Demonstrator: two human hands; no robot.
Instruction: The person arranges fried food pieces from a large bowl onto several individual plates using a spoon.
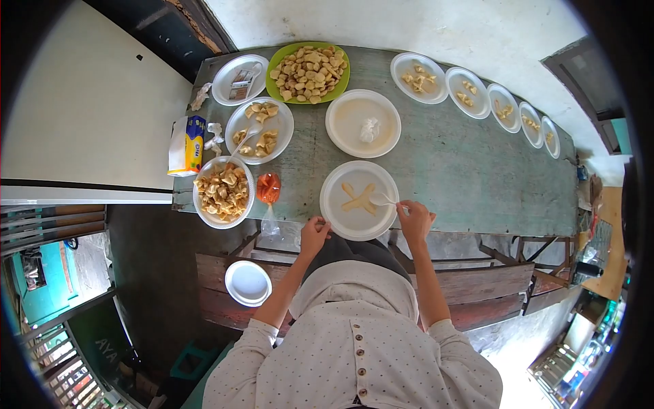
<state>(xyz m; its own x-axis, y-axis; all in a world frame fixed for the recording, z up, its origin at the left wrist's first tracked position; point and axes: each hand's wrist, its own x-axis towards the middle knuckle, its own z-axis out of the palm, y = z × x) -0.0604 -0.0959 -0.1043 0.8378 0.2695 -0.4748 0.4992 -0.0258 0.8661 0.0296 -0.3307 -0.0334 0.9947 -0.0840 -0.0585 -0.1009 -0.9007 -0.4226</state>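
A white plate [340, 219] lies at the table's near edge, with sauce spread on it in an X shape [355, 198]. My right hand [414, 221] is closed on the handle of a white plastic spoon [383, 199], whose bowl rests over the sauce. At the plate's left rim, my left hand [315, 234] touches or nearly touches it with fingers bent together. Beyond it stands another white plate [340, 129] with a crumpled white lump [370, 129]. A bag of red sauce [269, 187] lies to the left.
Left are a bowl of fried pieces [223, 193], a plate of folded pieces [262, 142], a tissue pack [185, 146] and a plate with a packet [238, 80]. A green plate [306, 73] is heaped with chips. Several plates [419, 78] line the wall; stacked plates [248, 283] sit on the bench.
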